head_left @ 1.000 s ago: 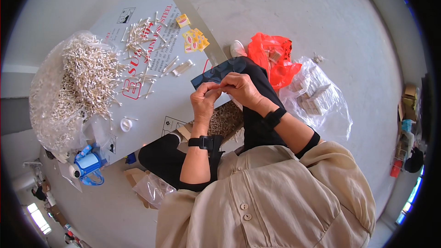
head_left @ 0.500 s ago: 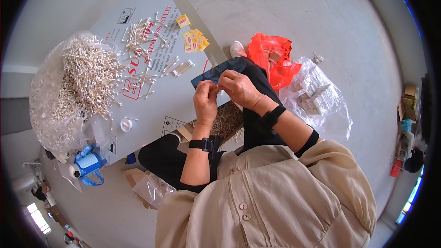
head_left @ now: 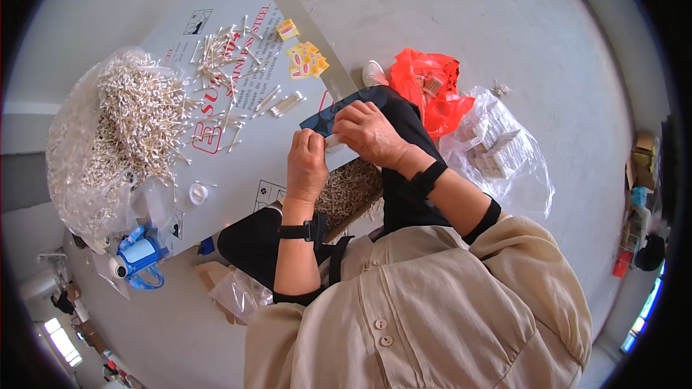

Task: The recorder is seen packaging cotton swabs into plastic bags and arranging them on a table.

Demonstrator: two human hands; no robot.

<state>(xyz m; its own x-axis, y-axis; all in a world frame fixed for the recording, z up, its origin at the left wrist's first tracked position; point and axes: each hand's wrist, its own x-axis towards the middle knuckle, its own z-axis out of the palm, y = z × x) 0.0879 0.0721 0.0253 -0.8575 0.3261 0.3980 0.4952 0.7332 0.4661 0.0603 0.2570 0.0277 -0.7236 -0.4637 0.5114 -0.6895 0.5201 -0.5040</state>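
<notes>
Over the near corner of the table, my left hand (head_left: 308, 164) and my right hand (head_left: 371, 137) are close together with fingers bent into pinches. Between them is a small whitish piece (head_left: 333, 141), its ends covered by my fingers; I cannot make out its kind. Dark blue film (head_left: 322, 122) lies on the table edge just beyond my hands. Left of it are a neat bundle of cotton swabs (head_left: 289, 104) and many loose cotton swabs (head_left: 216, 57). Below my hands, a box of cotton swabs (head_left: 346, 194) sits between my legs.
A large clear bag heaped with cotton swabs (head_left: 140, 108) fills the table's left side. Yellow cards (head_left: 306, 61) lie at the far edge, a round white lid (head_left: 198, 194) nearer. A blue bottle (head_left: 138, 253) stands left. On the floor are a red bag (head_left: 443, 104) and a clear bag of white packs (head_left: 497, 151).
My left hand has shifted left and my hands have drawn apart. The whitish piece between them now shows more. More of the box below is visible.
</notes>
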